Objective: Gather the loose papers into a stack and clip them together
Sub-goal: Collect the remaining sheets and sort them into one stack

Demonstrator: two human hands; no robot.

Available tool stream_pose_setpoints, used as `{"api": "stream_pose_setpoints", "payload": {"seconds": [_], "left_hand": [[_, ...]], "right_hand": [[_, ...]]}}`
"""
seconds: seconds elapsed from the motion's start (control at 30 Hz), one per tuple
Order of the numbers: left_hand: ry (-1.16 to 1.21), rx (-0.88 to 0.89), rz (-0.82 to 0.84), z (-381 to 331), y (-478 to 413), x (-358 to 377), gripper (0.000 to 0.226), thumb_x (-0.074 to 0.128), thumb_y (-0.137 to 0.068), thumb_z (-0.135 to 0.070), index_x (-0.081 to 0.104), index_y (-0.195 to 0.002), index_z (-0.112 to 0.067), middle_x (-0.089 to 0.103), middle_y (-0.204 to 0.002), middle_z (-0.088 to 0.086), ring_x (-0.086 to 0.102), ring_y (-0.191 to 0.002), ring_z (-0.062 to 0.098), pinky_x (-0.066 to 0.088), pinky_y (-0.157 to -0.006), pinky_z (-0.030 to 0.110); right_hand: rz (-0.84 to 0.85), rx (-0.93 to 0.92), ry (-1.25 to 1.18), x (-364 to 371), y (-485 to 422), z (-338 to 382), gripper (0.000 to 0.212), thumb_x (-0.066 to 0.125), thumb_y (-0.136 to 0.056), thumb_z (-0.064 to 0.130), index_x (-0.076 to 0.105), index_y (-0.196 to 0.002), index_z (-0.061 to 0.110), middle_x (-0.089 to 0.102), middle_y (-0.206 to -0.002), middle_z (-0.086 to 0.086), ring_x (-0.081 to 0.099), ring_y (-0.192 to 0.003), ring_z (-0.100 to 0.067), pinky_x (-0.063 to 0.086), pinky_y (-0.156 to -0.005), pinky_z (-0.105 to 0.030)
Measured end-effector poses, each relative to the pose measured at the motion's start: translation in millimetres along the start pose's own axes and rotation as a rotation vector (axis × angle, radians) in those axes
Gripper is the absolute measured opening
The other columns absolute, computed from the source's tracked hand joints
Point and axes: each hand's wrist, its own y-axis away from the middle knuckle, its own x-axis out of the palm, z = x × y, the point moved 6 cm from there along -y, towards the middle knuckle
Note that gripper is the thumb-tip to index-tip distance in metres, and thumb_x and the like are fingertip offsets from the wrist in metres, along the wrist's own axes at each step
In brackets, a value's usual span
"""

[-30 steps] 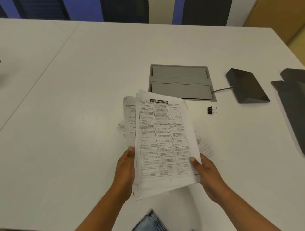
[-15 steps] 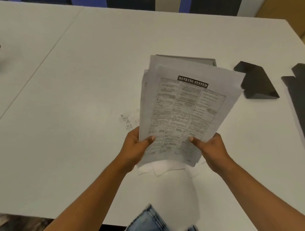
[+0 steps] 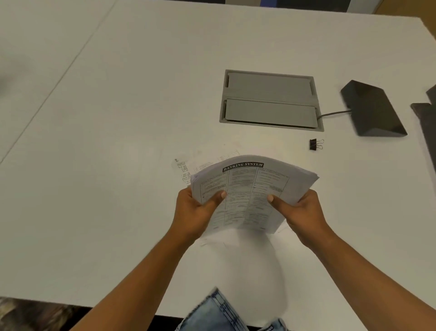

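A wide white table is seen filling nearly the whole view, with a thin seam running diagonally across its left part. A grey hatch with two flaps is set flush into the top. Beyond the far edge, dark and blue wall panels are being glimpsed, and tan wood at the right. Patterned carpet is showing lower left. The surface is being lit evenly and softly.
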Motion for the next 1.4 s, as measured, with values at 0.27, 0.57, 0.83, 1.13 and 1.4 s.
{"api": "stream_pose_setpoints", "payload": {"seconds": [0.27,0.57,0.83,1.13,1.4], "left_hand": [[-0.049,-0.076,0.065,36,5,2,0.031,0.069,-0.090,-0.020,0.067,-0.121,-0.023,0.074,-0.111,-0.011,0.071,-0.100,0.004,0.060,-0.081,0.022],[-0.114,-0.075,0.066,48,7,0,0.022,0.065,-0.092,-0.020,0.067,-0.108,-0.035,0.073,-0.102,-0.021,0.069,-0.100,0.001,0.057,-0.081,0.017],[-0.151,-0.135,0.135,59,9,9,0.027,0.061,-0.096,-0.024,0.065,-0.123,-0.026,0.072,-0.114,-0.013,0.069,-0.107,0.008,0.056,-0.087,0.020],[0.037,-0.231,0.036,43,9,-14,0.024,0.065,-0.093,-0.015,0.069,-0.117,-0.015,0.078,-0.107,-0.002,0.075,-0.096,0.018,0.062,-0.077,0.033],[0.068,-0.261,-0.067,51,28,-49,0.029,0.066,-0.090,-0.013,0.068,-0.119,-0.016,0.077,-0.109,-0.002,0.074,-0.099,0.019,0.062,-0.082,0.040]], "right_hand": [[0.080,0.095,0.133,1,8,-46,0.035,0.069,-0.085,0.019,0.062,-0.111,0.042,0.070,-0.116,0.010,0.065,-0.109,-0.010,0.054,-0.092,-0.034],[0.055,0.118,0.248,-15,19,-63,0.026,0.058,-0.093,0.018,0.065,-0.106,0.040,0.073,-0.103,0.022,0.067,-0.101,0.002,0.051,-0.081,-0.012],[0.092,0.157,0.275,-11,18,-64,0.027,0.059,-0.093,0.022,0.060,-0.109,0.044,0.069,-0.102,0.026,0.063,-0.099,0.011,0.050,-0.076,-0.008],[0.051,0.176,0.134,-31,7,-51,0.031,0.050,-0.093,0.036,0.069,-0.113,0.020,0.073,-0.112,0.001,0.067,-0.107,-0.014,0.051,-0.092,-0.033],[-0.271,0.325,0.930,-125,-37,-101,0.077,0.079,-0.074,0.033,0.046,-0.134,-0.001,0.049,-0.138,-0.021,0.047,-0.128,-0.036,0.039,-0.102,-0.038]]}}
